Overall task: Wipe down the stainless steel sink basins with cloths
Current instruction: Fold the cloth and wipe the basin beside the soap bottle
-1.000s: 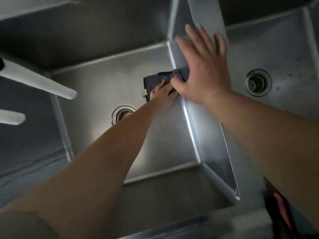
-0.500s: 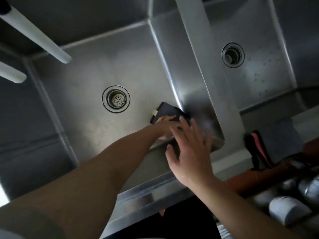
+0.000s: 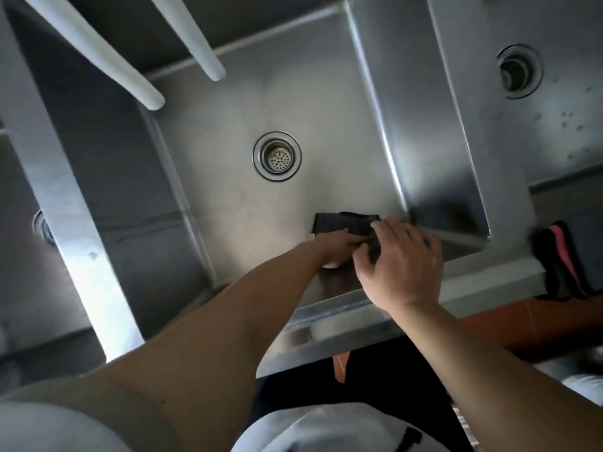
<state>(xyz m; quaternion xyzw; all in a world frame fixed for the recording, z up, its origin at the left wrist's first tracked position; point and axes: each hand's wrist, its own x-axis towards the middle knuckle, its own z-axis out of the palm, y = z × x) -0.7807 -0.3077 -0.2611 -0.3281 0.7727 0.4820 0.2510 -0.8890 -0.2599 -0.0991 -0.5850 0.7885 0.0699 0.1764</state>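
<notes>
Head view, looking straight down into the middle basin (image 3: 228,132). The dark cloth (image 3: 342,221) sits on the basin floor in the near right corner, right where the floor meets the divider wall (image 3: 424,125). Left hand (image 3: 332,246) is pressing down on the cloth, though I can't tell if its fingers are flat or curled, they're half hidden. Right hand (image 3: 403,259) is on the cloth's right end with fingers bent over it, looks like a pinch on the fabric.

Handling-wise I'd guess it's light, floppy and probably damp, so it'll bunch up rather than slide. Best to keep a palm flat on the middle and hold a folded edge, not the little tag (image 3: 311,236) poking out on the left.

Basin has nothing else in it, just the drain (image 3: 276,156) mid-floor. The right basin (image 3: 554,125) shows a few specks and its own drain. Another cloth (image 3: 566,259), black and pink, hangs over the front rim.
</notes>
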